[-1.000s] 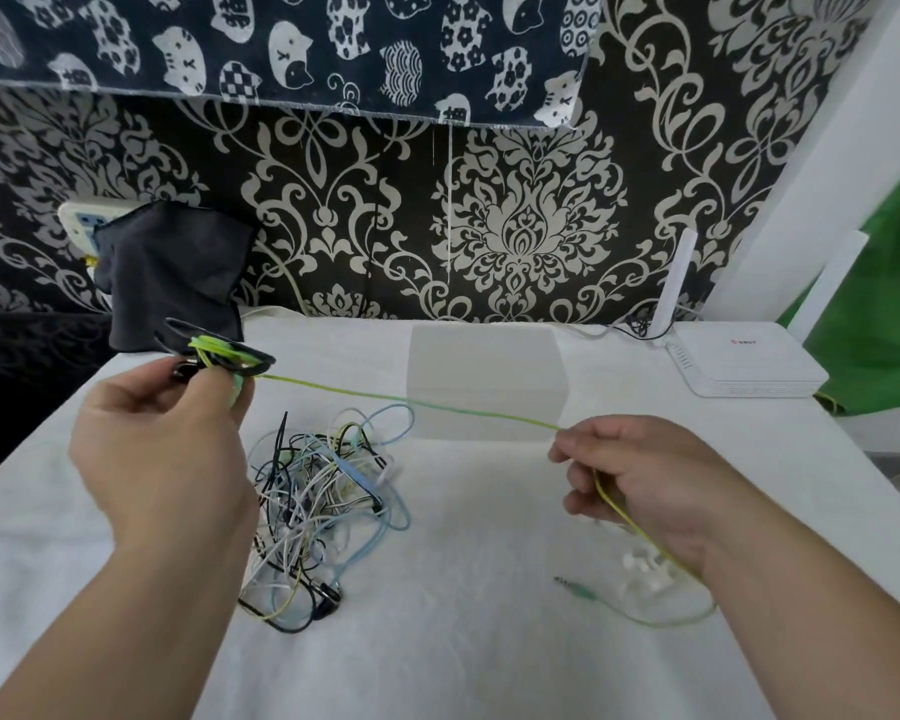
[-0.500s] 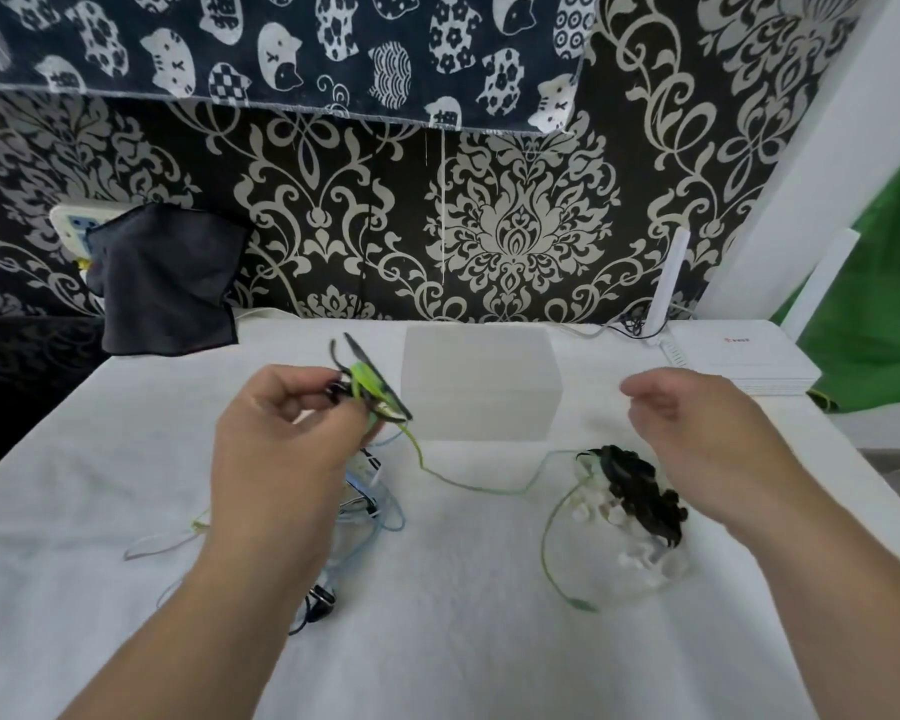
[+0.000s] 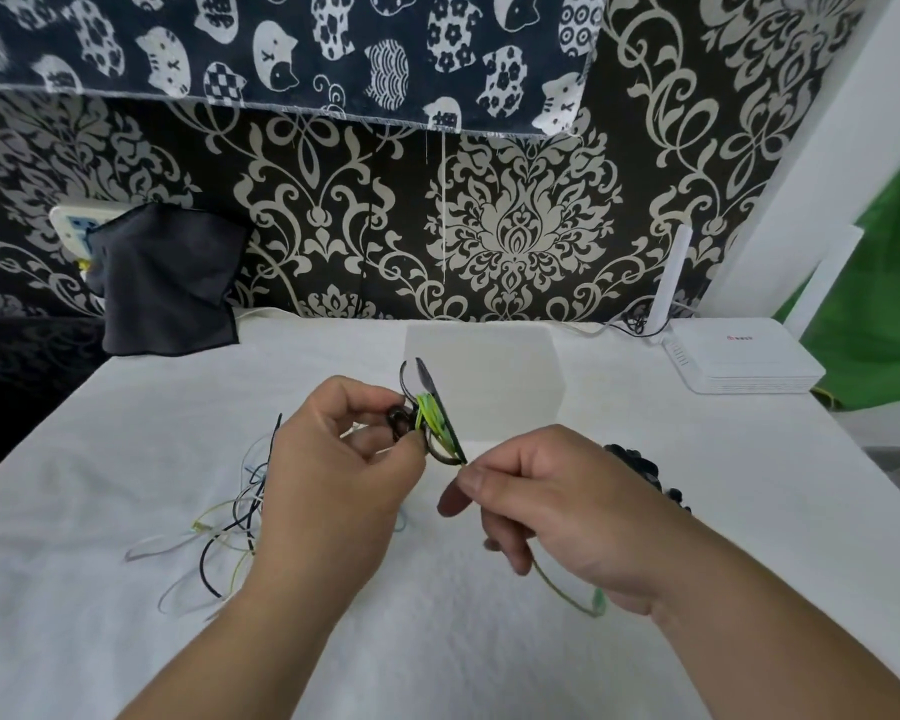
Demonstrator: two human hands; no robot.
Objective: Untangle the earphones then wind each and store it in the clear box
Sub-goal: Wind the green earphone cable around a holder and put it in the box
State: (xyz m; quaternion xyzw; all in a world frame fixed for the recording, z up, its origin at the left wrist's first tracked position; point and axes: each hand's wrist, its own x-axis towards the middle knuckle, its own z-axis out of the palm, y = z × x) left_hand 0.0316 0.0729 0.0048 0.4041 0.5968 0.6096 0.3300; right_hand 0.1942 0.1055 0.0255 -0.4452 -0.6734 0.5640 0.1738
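Note:
My left hand [image 3: 333, 470] pinches a black winder [image 3: 437, 418] with green earphone cable wrapped round it, held above the table's middle. My right hand [image 3: 557, 506] pinches the loose green cable [image 3: 557, 589] just below the winder; its plug end hangs near my right wrist. A tangle of white, blue, black and yellow earphone cables [image 3: 230, 522] lies on the cloth, partly hidden behind my left hand. The clear box [image 3: 489, 376] stands behind the winder. A pile of black pieces [image 3: 640, 470] peeks out behind my right hand.
A white cloth covers the table [image 3: 126, 641]. A white router [image 3: 739, 363] sits at the back right with its antenna up. A dark cloth [image 3: 167, 283] hangs over a wall socket at the back left. Patterned wall behind; green fabric at the right.
My left hand carried the winder from the left to the middle. My right hand let the cable go, swung right, then came back and took the cable close to the winder.

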